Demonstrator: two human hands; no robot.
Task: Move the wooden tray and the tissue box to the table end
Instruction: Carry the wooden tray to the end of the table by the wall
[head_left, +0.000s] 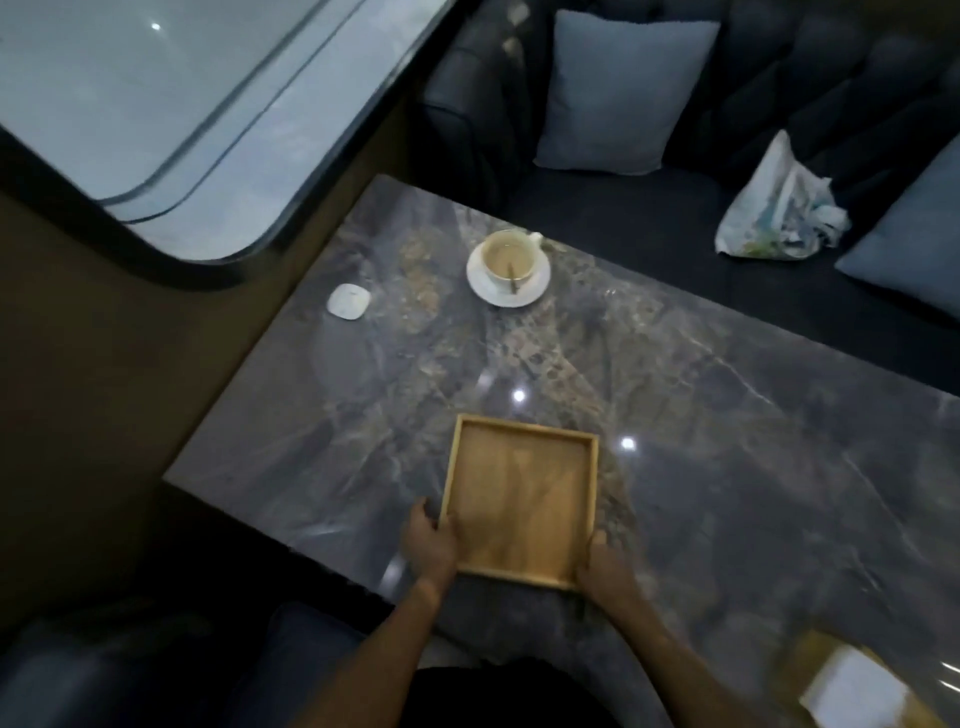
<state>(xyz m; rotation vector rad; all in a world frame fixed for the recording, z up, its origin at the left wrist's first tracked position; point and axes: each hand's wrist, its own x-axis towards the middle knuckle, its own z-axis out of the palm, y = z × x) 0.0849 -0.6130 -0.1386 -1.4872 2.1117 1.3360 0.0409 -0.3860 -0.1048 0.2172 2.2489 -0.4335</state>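
Note:
A square, empty wooden tray (519, 499) lies flat on the grey marble table (727, 467), near its front edge. My left hand (428, 540) grips the tray's near-left corner, thumb over the rim. My right hand (605, 569) grips the near-right corner. At the bottom right corner of the view, a blurred yellowish box with a white top (862, 686) rests on the table; it may be the tissue box.
A cup on a white saucer (509, 267) stands at the table's far part, with a small white rounded device (349, 302) to its left. Beyond the table is a dark sofa with pale cushions (623, 88) and a crumpled bag (779, 208). A window is at the upper left.

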